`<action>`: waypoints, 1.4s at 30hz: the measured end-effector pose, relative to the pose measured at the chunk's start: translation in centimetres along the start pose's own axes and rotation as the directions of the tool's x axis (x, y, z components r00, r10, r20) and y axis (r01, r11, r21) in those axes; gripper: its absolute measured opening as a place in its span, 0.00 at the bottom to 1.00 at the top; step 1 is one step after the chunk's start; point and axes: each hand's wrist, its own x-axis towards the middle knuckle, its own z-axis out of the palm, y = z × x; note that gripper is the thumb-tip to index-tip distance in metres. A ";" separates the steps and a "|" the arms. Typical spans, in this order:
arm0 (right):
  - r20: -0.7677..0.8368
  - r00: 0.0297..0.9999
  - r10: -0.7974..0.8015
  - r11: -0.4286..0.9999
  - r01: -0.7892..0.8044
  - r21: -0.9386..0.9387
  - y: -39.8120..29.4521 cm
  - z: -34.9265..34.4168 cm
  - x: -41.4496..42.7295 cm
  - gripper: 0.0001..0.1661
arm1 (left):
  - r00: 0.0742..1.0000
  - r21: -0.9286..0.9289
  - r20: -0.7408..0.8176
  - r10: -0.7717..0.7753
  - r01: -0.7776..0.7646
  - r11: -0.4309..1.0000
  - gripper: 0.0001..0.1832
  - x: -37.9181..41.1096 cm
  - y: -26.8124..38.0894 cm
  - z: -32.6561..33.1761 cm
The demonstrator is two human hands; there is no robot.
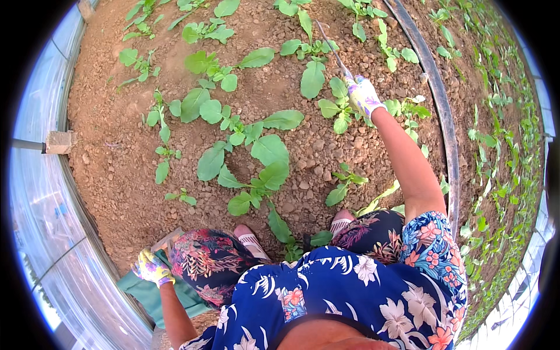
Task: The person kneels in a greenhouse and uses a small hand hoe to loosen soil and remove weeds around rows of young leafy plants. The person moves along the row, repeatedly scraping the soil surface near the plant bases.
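Observation:
My right hand (363, 94), in a white floral-print glove, reaches out over the bed and grips one end of a thin dark rod (331, 47). Its far end lies against the soil beside a young leafy plant (313, 78). Another small plant (339, 108) grows just left of that hand. Down by my left knee, my left hand (153, 267) wears a matching glove and rests at the upper edge of a green fabric item (192, 299). Whether its fingers grip the fabric cannot be made out.
Broad-leaved seedlings (236, 127) stand in rows on crumbly brown soil (323, 153). A black drip hose (442, 100) curves along the right, with denser greenery (503, 175) beyond. Clear plastic sheeting (48, 197) and a concrete block (60, 142) border the left. My sandalled feet (251, 240) are among plants.

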 end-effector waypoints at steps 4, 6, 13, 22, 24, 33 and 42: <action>-0.147 0.989 0.027 0.996 -0.015 0.083 -0.1 0.0 1.0 0.28 | 0.999 -0.032 -0.025 0.021 -0.022 0.999 0.21 0.2 -0.1 0.3; -0.170 0.982 0.086 0.985 -0.058 0.164 -0.2 0.1 1.4 0.28 | 0.989 -0.016 -0.124 0.085 -0.088 0.996 0.20 0.1 -0.3 0.9; -0.195 0.972 -0.133 0.895 0.203 0.398 -2.5 1.5 -3.0 0.25 | 0.996 -0.033 -0.059 0.070 -0.072 0.997 0.20 -0.1 -1.0 1.1; 0.133 0.991 -0.016 0.990 0.034 -0.136 -5.3 3.4 1.7 0.29 | 0.996 0.027 -0.011 0.092 -0.092 0.995 0.20 0.4 0.4 -0.2; 0.167 0.986 -0.008 0.994 0.025 -0.103 -6.2 3.2 1.9 0.29 | 0.997 0.045 0.024 0.072 -0.073 0.996 0.21 0.0 -0.2 0.0; 0.194 0.980 -0.048 0.978 0.085 -0.192 -5.7 4.8 2.2 0.30 | 0.998 0.023 0.045 0.046 -0.047 0.999 0.22 1.1 2.0 -1.9; 0.126 0.950 -0.285 0.928 0.306 -0.211 -2.7 1.4 -4.0 0.27 | 0.998 0.023 -0.013 0.063 -0.063 0.998 0.21 0.2 0.3 -0.4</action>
